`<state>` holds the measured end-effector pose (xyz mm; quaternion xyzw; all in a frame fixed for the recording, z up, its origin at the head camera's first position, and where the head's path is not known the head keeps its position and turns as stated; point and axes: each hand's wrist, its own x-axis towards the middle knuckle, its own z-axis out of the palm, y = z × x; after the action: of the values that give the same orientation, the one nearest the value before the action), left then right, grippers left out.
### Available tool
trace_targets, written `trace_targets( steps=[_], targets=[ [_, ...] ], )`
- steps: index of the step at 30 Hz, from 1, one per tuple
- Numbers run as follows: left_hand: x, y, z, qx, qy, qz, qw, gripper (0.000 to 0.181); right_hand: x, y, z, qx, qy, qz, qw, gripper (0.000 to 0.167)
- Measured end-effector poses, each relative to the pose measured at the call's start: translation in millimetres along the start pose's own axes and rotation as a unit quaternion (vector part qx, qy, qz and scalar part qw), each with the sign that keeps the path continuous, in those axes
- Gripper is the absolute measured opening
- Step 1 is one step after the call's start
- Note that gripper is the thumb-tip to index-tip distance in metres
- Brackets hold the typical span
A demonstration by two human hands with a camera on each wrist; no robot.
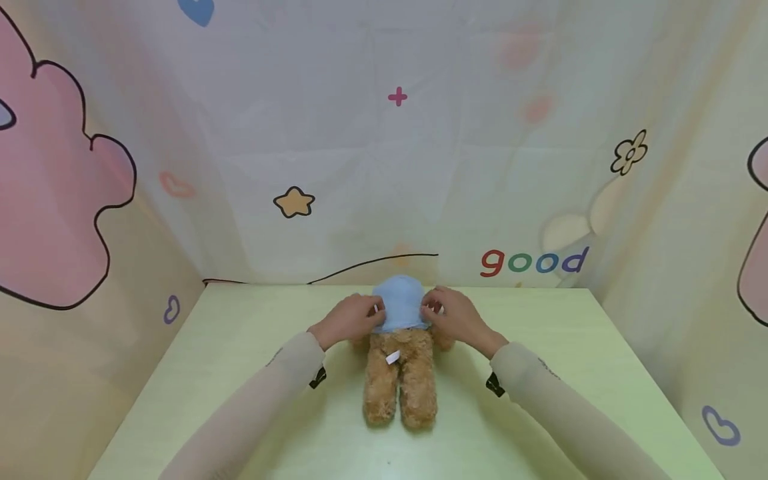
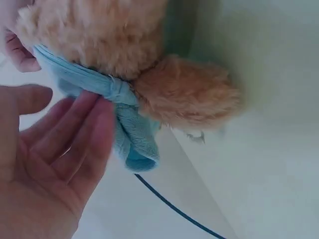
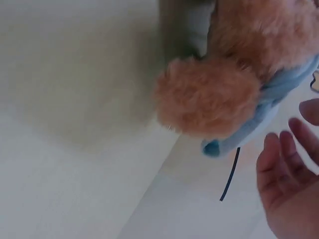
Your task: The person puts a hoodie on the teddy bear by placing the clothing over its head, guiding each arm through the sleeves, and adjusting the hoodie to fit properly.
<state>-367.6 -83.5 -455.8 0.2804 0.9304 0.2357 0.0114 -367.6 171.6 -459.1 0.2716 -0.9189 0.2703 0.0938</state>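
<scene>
Fabric (image 1: 54, 167) printed with a pink, black-outlined shape is hanging on my far left. Coming inward, my left hand (image 1: 351, 317) is lying at the near side of a plush toy (image 1: 411, 343), fingers slightly bent, thumb standing apart, gripping nothing; its fingertips are seemingly touching the toy's blue cloth garment (image 1: 401, 303). A furry arm (image 2: 189, 94) is sticking out on this side, beside a blue tube of cloth (image 2: 142, 157) that is ending in a round mouth.

The toy is lying on the pale, smooth table (image 1: 540, 313) between my hands, its long axis running straight away from me, two rounded legs pointing my way. Neither hand is lying clearly nearer. The fur is looking tufted and tan, the garment soft, with a gathered edge; a small white tag (image 1: 393, 358) is showing below it.

Rightward, another stubby arm (image 3: 209, 99) is jutting out, and my right hand (image 1: 461, 317) is hovering alongside the garment, fingers loosely curved and holding nothing; whether they are touching it, I'm not able to tell.
</scene>
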Motion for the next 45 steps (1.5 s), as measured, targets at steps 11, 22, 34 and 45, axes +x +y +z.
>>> trace_targets(
  steps=[11, 22, 34, 45],
  targets=[
    [51.6, -43.1, 3.9, -0.239, -0.059, -0.140, 0.9590, 0.069, 52.2, 22.5, 2.7, 0.143, -0.139, 0.178, 0.9637, 0.066],
    [55.0, -47.3, 4.4, -0.345, -0.091, -0.160, 0.9206, 0.077, 56.1, 40.9, 6.2, 0.301, -0.206, 0.258, 0.8946, 0.081],
    [53.4, -44.5, 10.4, -0.302, -0.131, -0.167, 0.9292, 0.083, 51.2, 42.5, 16.6, 0.309, -0.212, 0.249, 0.8932, 0.072],
    [53.1, -35.3, 12.1, -0.238, -0.105, -0.117, 0.9585, 0.041, 47.9, 36.0, 16.5, 0.249, -0.177, 0.183, 0.9345, 0.034]
  ],
)
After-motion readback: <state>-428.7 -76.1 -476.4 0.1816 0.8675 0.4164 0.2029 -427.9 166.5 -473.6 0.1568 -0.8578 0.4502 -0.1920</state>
